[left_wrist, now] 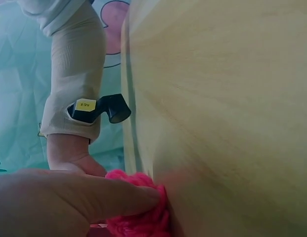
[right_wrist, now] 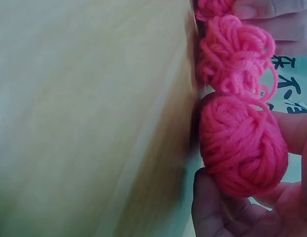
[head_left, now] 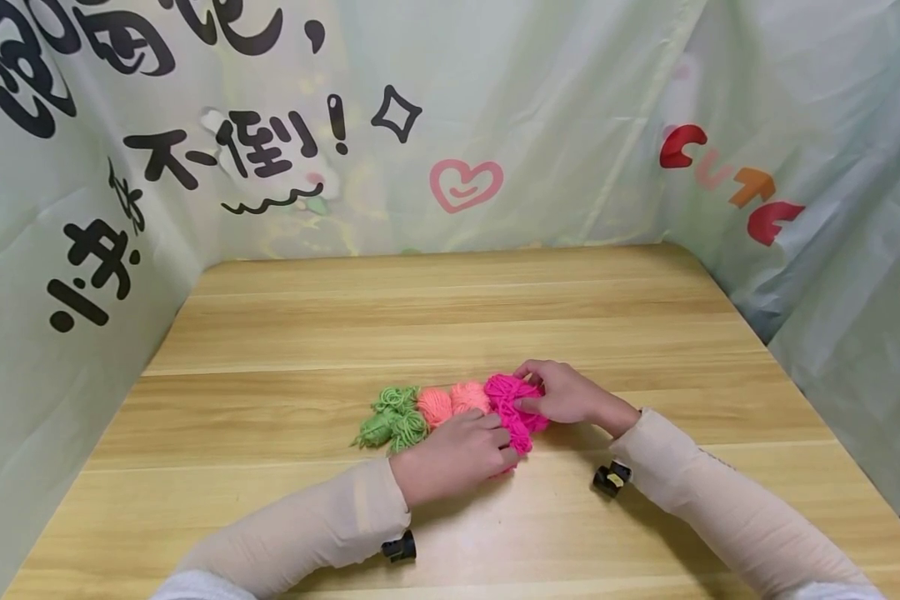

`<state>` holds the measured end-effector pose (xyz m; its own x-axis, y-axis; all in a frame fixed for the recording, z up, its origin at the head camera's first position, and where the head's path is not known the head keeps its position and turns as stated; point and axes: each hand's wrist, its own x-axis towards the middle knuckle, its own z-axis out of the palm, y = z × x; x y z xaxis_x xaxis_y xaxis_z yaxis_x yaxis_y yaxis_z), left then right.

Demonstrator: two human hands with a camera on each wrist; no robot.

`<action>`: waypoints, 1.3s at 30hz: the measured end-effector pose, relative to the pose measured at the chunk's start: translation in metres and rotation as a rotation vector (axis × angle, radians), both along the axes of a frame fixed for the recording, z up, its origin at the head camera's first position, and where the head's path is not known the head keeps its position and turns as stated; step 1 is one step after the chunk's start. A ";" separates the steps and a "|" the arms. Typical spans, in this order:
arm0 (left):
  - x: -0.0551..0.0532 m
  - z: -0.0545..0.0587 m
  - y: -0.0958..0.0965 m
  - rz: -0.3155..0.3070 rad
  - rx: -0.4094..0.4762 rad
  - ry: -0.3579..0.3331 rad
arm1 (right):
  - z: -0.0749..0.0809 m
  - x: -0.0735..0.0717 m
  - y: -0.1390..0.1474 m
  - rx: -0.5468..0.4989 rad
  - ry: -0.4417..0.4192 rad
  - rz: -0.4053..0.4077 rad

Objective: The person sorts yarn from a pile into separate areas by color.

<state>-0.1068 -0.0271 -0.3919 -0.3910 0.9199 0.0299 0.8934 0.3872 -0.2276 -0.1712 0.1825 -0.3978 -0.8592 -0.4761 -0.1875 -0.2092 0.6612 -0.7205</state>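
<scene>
- The pink yarn (head_left: 512,398) lay just below and right of the middle of the head view, on the table (head_left: 435,325)
- The right hand (head_left: 570,393) was half curled, thumb and fingers round a pink ball at the right end
- The left hand (head_left: 461,454) bent over the nearer pink yarn, thumb pressed against it; its other fingertips were partly hidden
- Loose loops could have caught on a finger and unwound, or a lopsided push could have rolled a ball away
- A leftward shove could have pushed the orange yarn (head_left: 435,407) into the green yarn (head_left: 401,415), left of centre, as they sat touching
- The left hand blocked part of the near side; a black camera (head_left: 612,479) hung by the right sleeve (head_left: 663,458), lower right
</scene>
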 end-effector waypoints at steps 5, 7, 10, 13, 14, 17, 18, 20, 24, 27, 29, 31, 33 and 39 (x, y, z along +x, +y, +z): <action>0.000 0.000 -0.002 -0.009 0.029 0.000 | -0.001 -0.001 0.001 0.012 0.003 -0.013; 0.000 0.000 -0.002 -0.012 0.037 0.001 | -0.002 -0.001 0.001 0.014 -0.003 -0.019; 0.001 0.000 -0.004 -0.011 0.052 -0.005 | -0.002 -0.002 0.001 0.014 -0.011 -0.024; 0.001 0.001 -0.005 -0.010 0.062 -0.012 | -0.001 -0.002 0.001 0.018 -0.004 -0.020; 0.000 0.001 -0.005 -0.010 0.067 -0.015 | 0.000 -0.002 0.001 0.021 0.001 -0.018; 0.000 0.001 -0.006 -0.012 0.081 -0.031 | 0.002 -0.001 0.002 0.028 0.012 -0.015; -0.001 0.002 -0.006 -0.013 0.086 -0.037 | 0.002 -0.001 0.002 0.029 0.012 -0.015; -0.001 0.001 -0.006 -0.014 0.096 -0.051 | 0.003 -0.001 0.002 0.027 0.010 -0.020; -0.001 0.002 -0.006 -0.015 0.114 -0.065 | 0.003 -0.002 0.002 0.017 0.001 -0.024; -0.001 0.001 -0.006 -0.012 0.120 -0.068 | 0.002 -0.003 0.002 0.010 -0.005 -0.028; 0.000 0.001 -0.006 -0.009 0.120 -0.074 | 0.003 -0.004 0.003 0.005 -0.008 -0.026; -0.001 0.001 -0.005 -0.004 0.124 -0.091 | 0.004 -0.004 0.003 0.003 -0.016 -0.030; -0.001 0.000 -0.005 0.003 0.131 -0.120 | 0.004 -0.004 0.004 0.002 -0.023 -0.030; -0.005 0.002 -0.005 0.025 0.157 -0.234 | 0.009 -0.004 0.005 -0.011 -0.056 -0.049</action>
